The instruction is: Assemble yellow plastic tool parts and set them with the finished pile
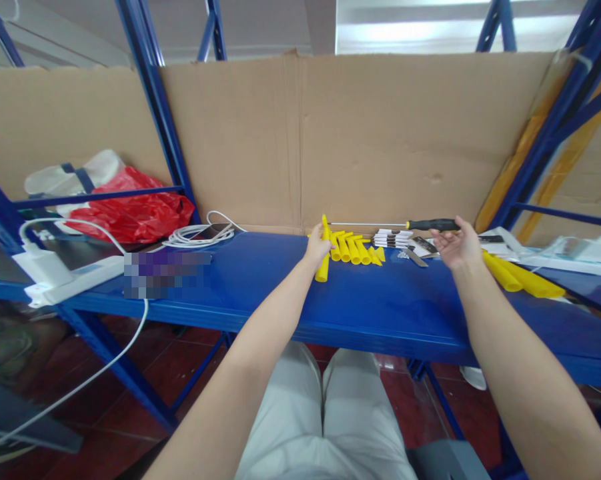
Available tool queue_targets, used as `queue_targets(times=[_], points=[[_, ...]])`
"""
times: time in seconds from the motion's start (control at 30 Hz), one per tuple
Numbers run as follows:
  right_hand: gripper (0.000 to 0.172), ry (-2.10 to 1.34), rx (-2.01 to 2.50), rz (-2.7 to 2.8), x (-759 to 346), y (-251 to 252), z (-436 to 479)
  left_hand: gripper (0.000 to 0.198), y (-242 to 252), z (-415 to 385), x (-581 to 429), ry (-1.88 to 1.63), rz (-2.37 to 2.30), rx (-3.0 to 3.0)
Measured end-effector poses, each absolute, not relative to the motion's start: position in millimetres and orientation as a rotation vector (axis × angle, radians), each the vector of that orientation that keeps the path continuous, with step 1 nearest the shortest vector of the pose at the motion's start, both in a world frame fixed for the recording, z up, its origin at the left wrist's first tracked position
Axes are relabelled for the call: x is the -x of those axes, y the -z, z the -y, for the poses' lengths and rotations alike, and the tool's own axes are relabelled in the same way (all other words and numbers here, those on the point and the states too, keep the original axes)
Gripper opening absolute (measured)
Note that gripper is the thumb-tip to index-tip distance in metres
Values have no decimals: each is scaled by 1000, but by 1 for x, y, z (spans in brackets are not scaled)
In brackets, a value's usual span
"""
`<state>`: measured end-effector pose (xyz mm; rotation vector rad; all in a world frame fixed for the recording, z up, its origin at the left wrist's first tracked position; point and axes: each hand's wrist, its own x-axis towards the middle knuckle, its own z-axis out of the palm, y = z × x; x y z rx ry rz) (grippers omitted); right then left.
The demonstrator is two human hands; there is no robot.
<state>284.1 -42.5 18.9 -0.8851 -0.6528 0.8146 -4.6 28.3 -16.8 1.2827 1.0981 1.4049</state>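
My left hand is closed round a long yellow plastic piece that it holds upright over the blue shelf. Just to its right lies a row of several similar yellow pieces. My right hand is palm up with its fingers curled loosely, and its fingertips touch the black handle of a screwdriver whose thin metal shaft points left. Whether the hand grips the screwdriver is not clear. A stack of small white-and-black cards and a small blade lie between the hands.
A cardboard wall backs the shelf. More yellow pieces lie right of my right arm. At the left are a white power strip, a coiled white cable and a red bag. Blue rack posts stand at both sides.
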Motion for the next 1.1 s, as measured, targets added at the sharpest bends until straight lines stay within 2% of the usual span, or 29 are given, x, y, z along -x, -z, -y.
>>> queue_targets(times=[0.23,0.63,0.87,1.1], points=[[29,-846,850,478,-276,-23,47,89,11,-23,6,-1418,-1163,-1176],[38,-875,911,597,-262,-26,55,87,15,-29,6,-1578,-1118,-1138],[33,-927,954,759,-264,-21,49,81,19,-36,7,-1555,-1152,-1207],[19,-989,1240,853,-257,-19,49,63,22,-35,6,-1506,-1246,-1350]])
